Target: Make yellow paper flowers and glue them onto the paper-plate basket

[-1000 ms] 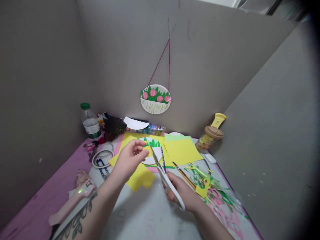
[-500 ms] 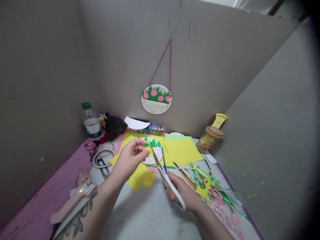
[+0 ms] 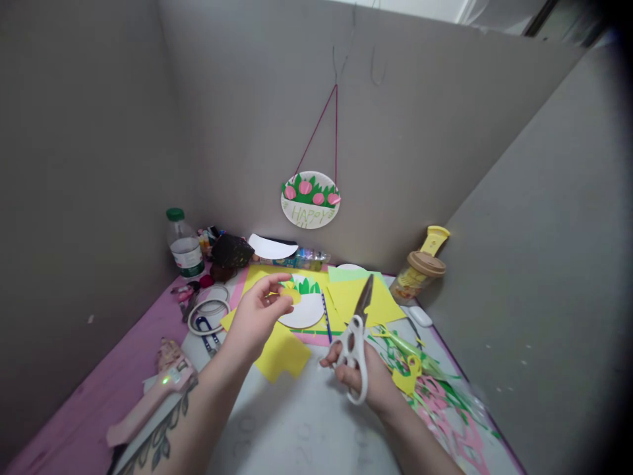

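Observation:
My left hand (image 3: 262, 310) pinches a small yellow paper cutout (image 3: 291, 293) between thumb and fingers. Beneath it lies a white paper plate (image 3: 306, 313) with green paper leaves (image 3: 307, 285) along its upper part. My right hand (image 3: 359, 369) grips white-handled scissors (image 3: 353, 349), their blades pointing up and away from the cutout. A dark blue dotted pencil-like stick (image 3: 327, 318) rests by the plate's right edge. Near my left wrist is a yellow paper sheet (image 3: 284, 353) with a notch cut from its edge.
Yellow sheets (image 3: 386, 303) lie behind the scissors. Paper scraps (image 3: 435, 396) spread along the right. A lidded cup (image 3: 418, 274) stands at the back right, a bottle (image 3: 185, 247) at the back left. A pink glue gun (image 3: 153, 396) lies left, near tape rolls (image 3: 198, 320). A decorated plate (image 3: 310, 201) hangs on the wall.
The scissors have moved right, away from the yellow cutout, and their blades now point up and to the right. My left hand still holds the cutout in about the same place.

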Demonstrator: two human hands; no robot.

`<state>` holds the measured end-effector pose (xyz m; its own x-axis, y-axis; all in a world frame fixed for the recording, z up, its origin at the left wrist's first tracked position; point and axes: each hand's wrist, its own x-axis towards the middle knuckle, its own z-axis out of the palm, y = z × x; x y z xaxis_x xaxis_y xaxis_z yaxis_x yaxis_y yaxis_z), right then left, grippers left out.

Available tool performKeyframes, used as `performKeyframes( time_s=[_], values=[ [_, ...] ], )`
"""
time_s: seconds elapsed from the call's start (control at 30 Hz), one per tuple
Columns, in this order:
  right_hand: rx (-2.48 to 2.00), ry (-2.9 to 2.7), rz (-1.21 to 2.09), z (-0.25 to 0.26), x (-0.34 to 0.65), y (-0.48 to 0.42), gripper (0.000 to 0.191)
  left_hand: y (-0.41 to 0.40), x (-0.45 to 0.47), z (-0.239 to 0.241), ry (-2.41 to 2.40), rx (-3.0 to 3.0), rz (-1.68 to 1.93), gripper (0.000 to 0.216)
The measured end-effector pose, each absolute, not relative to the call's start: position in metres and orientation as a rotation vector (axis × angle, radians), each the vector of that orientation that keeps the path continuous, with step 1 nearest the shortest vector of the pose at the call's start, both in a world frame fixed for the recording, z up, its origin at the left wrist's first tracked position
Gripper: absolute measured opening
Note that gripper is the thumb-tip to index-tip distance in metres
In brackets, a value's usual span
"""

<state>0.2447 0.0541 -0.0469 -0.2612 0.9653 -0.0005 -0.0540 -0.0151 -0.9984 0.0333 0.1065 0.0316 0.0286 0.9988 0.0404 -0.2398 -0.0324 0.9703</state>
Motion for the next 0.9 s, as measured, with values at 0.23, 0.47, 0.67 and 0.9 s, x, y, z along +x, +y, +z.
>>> performKeyframes(
  time_s=[0.23,0.47,0.67,0.9],
  values=[
    [-1.144,-1.297,1.219,-0.036,0.236,0.061,0.040,0.107,0.032,0.034,0.937,0.839,1.325,0.028],
    [-1.006,-1.339,1.045,0.009,0.199,0.090,0.039,0.102,0.040,0.037,0.870,0.653,1.235,0.034],
    [-0.894,-1.367,1.227,0.004,0.182,0.093,0.055,0.102,0.041,0.038,0.873,0.641,1.288,0.030],
    [-0.993,-1.646,1.266,-0.006,0.187,0.093,0.067,0.104,0.031,0.046,0.891,0.771,1.410,0.025]
  ],
)
